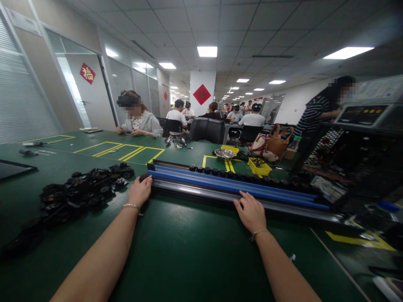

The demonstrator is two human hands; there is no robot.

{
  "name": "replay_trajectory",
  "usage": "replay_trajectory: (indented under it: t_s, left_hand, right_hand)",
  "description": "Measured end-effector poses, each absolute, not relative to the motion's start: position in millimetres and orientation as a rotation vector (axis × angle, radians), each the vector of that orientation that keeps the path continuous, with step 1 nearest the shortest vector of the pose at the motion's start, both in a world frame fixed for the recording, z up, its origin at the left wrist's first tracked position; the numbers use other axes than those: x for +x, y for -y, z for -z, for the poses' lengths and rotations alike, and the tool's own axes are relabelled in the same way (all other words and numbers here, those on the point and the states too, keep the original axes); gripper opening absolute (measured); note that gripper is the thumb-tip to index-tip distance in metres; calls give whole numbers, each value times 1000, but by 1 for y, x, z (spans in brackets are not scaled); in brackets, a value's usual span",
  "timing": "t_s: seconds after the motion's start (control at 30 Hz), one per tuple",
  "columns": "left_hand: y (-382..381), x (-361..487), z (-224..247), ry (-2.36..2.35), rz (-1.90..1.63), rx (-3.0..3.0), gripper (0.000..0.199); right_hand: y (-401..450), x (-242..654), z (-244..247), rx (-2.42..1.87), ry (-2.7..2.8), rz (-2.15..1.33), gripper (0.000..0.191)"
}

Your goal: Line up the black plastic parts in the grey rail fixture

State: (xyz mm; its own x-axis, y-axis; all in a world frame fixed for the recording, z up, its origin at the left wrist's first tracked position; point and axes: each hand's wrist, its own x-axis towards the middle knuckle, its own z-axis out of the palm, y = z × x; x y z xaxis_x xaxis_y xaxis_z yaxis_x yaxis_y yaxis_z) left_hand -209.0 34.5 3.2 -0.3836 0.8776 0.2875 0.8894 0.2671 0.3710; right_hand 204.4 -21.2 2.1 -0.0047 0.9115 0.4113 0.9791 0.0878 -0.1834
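A long rail assembly lies across the table, with a blue channel (226, 183) behind a shiny metal strip (195, 188) in a black frame. My left hand (140, 192) is at its left end, fingers closed around a small black part (143, 177); part of the grip is hidden. My right hand (252, 212) rests farther right along the rail, fingers apart and fingertips touching its near side. Left of my left hand lies a heap of black parts (85, 191). A row of similar black pieces (217, 171) stands behind the blue channel.
On the green table (189, 256) behind the rail are a metal bowl (224, 154), a yellow tray (259, 167) and cables (179, 144). A black equipment rack (340, 155) stands at right. A person (138, 119) sits across the table; another person (317, 107) stands at right.
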Motion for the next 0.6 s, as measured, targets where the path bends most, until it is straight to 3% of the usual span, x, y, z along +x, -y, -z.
replay_trajectory:
  t_s: [0.6]
  left_hand:
    - [-48,-225,1,2565,932,-1654,49]
  right_hand:
    - [21,205,-3,-1861,1959,225,40]
